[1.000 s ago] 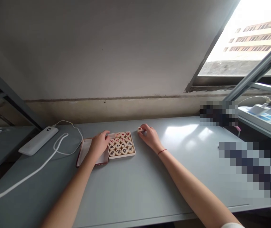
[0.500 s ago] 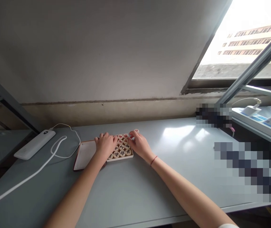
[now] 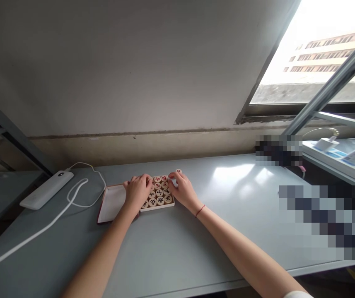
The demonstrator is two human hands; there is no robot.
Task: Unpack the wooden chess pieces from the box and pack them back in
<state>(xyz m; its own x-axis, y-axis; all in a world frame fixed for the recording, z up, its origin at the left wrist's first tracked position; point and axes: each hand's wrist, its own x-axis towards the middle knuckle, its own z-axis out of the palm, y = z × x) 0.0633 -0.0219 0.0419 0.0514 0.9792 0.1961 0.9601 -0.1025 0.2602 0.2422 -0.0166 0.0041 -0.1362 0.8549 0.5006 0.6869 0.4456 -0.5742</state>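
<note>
A shallow white box holds rows of round Chinese chess pieces, their characters in red and black. My left hand lies over the box's left side with its fingers curled, thumb and forefinger close together by the red pieces at the back. What is between them is hidden. At the box's back right corner, my right hand has thumb and forefinger bent in against the end pieces. Whether it grips a piece or the rim, I cannot make out. One red-marked piece shows just behind the right hand's fingers.
Left of the box, partly under my left forearm, lies an open lid with a pale inside. Farther left are a white power bank and a white cable. Metal frame bars and a shelf stand at the right.
My left thumb and forefinger have shifted slightly at the back of the box, drawing closer together. My right hand stays at the right corner, and the view has moved a little.
</note>
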